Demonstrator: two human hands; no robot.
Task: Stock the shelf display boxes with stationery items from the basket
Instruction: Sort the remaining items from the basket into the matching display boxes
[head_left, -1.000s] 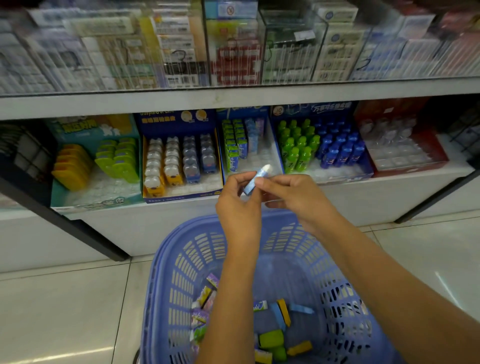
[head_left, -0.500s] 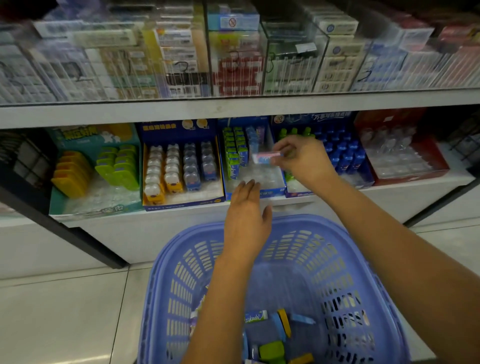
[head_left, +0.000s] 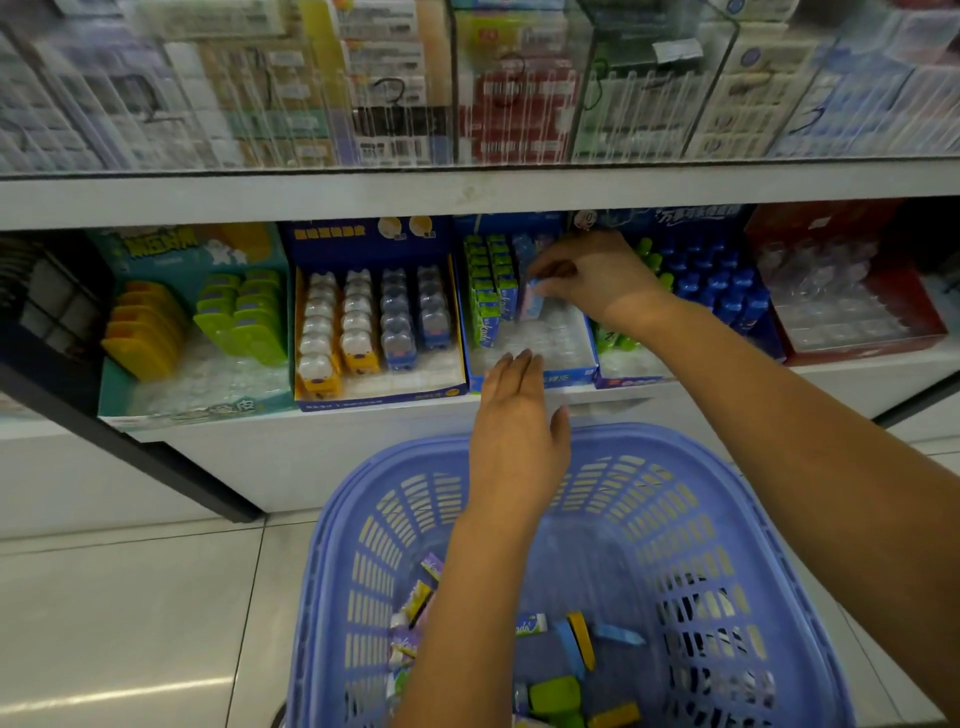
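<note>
My right hand (head_left: 597, 278) reaches into the middle blue display box (head_left: 571, 376) on the lower shelf and pinches a small pink and blue eraser (head_left: 532, 300), which stands upright beside the rows of green and blue erasers (head_left: 488, 291). My left hand (head_left: 517, 431) hovers flat, fingers straight, over the box's front edge and holds nothing. Below, the purple plastic basket (head_left: 675, 499) holds several loose stationery pieces (head_left: 571, 644) at its bottom.
Left of it stand a teal box with yellow and green items (head_left: 197, 322) and a blue box of small bear-shaped items (head_left: 374, 322). To the right are a box of green and blue bottles (head_left: 717, 286) and a red box (head_left: 852, 312). The upper shelf (head_left: 467, 195) overhangs.
The eraser passed from both hands to my right hand alone, which carried it up into the middle box and stood it by the rows. My left hand let go and flattened.
</note>
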